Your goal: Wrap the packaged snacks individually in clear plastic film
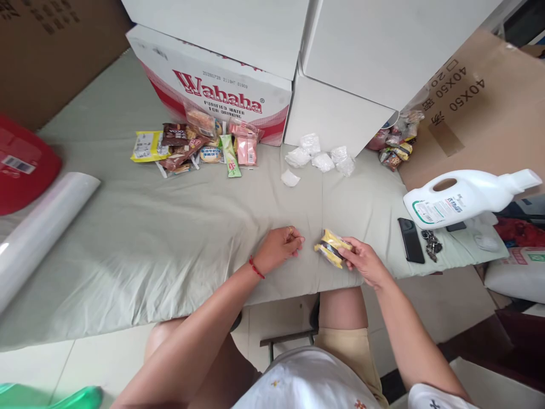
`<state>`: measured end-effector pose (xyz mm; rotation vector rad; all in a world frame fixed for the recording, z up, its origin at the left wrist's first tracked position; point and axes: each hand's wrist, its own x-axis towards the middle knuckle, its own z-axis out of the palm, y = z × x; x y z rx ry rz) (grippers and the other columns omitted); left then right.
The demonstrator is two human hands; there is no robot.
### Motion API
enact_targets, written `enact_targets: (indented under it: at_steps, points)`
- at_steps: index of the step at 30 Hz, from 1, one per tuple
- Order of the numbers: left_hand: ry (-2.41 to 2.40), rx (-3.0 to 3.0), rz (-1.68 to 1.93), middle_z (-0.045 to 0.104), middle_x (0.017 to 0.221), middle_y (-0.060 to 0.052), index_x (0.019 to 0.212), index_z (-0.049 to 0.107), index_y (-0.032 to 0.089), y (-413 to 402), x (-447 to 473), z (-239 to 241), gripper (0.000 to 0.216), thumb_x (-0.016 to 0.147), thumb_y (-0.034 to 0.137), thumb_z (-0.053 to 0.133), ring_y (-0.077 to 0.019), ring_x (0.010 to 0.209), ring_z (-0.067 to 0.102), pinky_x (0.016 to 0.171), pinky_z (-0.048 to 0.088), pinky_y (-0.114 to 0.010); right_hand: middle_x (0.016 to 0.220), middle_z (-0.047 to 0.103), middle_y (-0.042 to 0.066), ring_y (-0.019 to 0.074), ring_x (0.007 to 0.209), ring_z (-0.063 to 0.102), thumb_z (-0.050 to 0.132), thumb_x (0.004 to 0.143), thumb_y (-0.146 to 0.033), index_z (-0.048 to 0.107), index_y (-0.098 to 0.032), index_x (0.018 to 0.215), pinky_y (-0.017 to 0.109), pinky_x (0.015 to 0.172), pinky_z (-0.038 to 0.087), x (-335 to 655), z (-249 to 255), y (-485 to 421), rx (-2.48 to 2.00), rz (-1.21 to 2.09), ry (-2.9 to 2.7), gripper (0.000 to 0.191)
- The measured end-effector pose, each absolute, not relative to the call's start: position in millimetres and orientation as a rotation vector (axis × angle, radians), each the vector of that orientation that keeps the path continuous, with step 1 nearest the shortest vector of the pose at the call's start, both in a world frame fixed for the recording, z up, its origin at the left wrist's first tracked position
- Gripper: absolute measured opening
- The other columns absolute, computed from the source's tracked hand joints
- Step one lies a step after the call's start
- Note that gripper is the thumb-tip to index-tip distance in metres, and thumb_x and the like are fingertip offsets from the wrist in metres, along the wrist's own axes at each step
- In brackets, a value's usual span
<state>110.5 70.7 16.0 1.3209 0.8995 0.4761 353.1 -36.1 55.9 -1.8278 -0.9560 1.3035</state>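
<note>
My right hand (361,259) grips a small wrapped snack (331,248) by its right end, thumb on top. The pack is yellow with a dark band across the middle and is held just over the light green cloth (204,227). To its left, my left hand (279,247) is apart from the pack, its fingers curled in and the thumb against them; nothing shows between them. A red cord circles that wrist. Beyond the hands lie several crumpled clear or white wrapped pieces (322,161) and one separate whitish piece (290,178).
Assorted packaged snacks (208,149) lie before the Wahaha carton (221,85). Another snack pile (397,142) sits by white boxes (323,113). At right are a white jug (464,196), a black phone (411,241) and keys (432,245); at left, a plastic roll (46,227) and a red object (25,165).
</note>
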Motion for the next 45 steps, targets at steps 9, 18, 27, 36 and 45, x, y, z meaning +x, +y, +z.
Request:
enact_targets:
  at_steps: [9, 18, 27, 36, 45]
  points:
    - [0.945, 1.411, 0.467, 0.067, 0.071, 0.000, 0.081, 0.061, 0.021, 69, 107, 17, 0.012, 0.082, 0.032, 0.056, -0.0155, 0.060, 0.065, 0.058, 0.046, -0.027, 0.061, 0.058, 0.001, 0.0071, 0.046, 0.043, 0.085, 0.076, -0.040, 0.060, -0.018, 0.074, 0.021, 0.041, 0.035, 497, 150, 60, -2.030, 0.761, -0.694, 0.033]
    - [0.955, 1.416, 0.452, 0.063, 0.066, 0.002, 0.081, 0.060, 0.021, 73, 107, 17, 0.008, 0.081, 0.025, 0.054, -0.0149, 0.062, 0.064, 0.059, 0.045, -0.026, 0.072, 0.062, 0.005, 0.0185, 0.073, 0.062, 0.075, 0.087, -0.043, 0.057, -0.028, 0.084, 0.035, 0.076, 0.060, 548, 199, 176, -2.115, 0.518, -0.587, 0.024]
    - [0.975, 1.349, 0.530, 0.065, 0.072, 0.000, 0.088, 0.061, 0.020, 76, 107, 6, 0.021, 0.079, 0.015, 0.043, -0.0130, 0.057, 0.062, 0.061, 0.050, -0.027, 0.070, 0.068, 0.004, 0.0086, 0.055, 0.059, 0.075, 0.081, -0.016, 0.063, -0.016, 0.075, 0.021, 0.056, 0.055, 497, 81, 101, -2.147, 0.795, -0.744, 0.013]
    - [0.940, 1.322, 0.806, 0.067, 0.071, -0.002, 0.054, 0.046, 0.022, 87, 95, 22, 0.011, 0.059, 0.016, 0.039, -0.0151, 0.071, 0.058, 0.066, 0.045, -0.028, 0.061, 0.061, -0.001, 0.0074, 0.048, 0.046, 0.078, 0.070, -0.030, 0.073, -0.015, 0.081, 0.020, 0.046, 0.040, 468, 77, 72, -2.050, 0.873, -1.003, 0.019]
    - [1.078, 1.159, 0.934, 0.065, 0.067, -0.001, 0.055, 0.050, 0.021, 96, 89, 22, 0.011, 0.058, 0.017, 0.040, -0.0159, 0.073, 0.060, 0.068, 0.043, -0.028, 0.072, 0.067, 0.002, 0.0140, 0.062, 0.055, 0.066, 0.081, -0.037, 0.073, -0.019, 0.085, 0.027, 0.061, 0.044, 382, 67, 153, -1.954, 0.698, -1.574, 0.020]
